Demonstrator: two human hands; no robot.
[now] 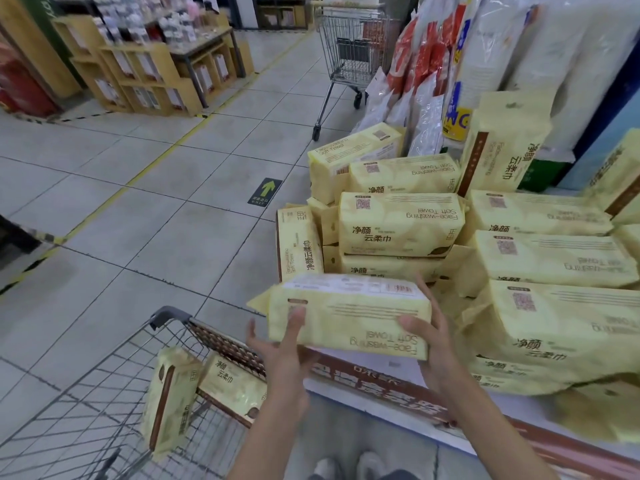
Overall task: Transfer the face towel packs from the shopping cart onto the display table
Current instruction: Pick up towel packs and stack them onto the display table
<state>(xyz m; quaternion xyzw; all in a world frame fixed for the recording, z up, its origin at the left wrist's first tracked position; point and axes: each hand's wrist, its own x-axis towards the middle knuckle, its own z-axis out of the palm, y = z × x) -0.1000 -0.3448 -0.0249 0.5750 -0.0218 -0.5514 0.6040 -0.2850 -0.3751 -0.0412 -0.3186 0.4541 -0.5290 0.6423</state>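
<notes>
**One pack in both grips, over the near edge of the worktop**

You have the held pack (349, 317) pinned between both hands. Your left grip (280, 344) takes its left end, thumb up on the near face and palm beneath. Your right grip (433, 344) takes the right end, thumb on the near face and fingers curled round the far side. Neither hand holds anything else.

The pack's long axis runs left to right across you, roughly level. It hangs just above the near edge of the worktop (381, 386), with the stacked pile (398, 223) ahead and to the right. Your right grip is the nearer one to that pile, so the set-down looks like a push forward and rightward, long side leading.

Count:
- one pack in hand;
- two cart packs (169, 400) in the shopping cart (169, 315), at your lower left;
- about a dozen packs showing on the worktop, with the pile hiding enough that you cannot count them exactly.
</notes>
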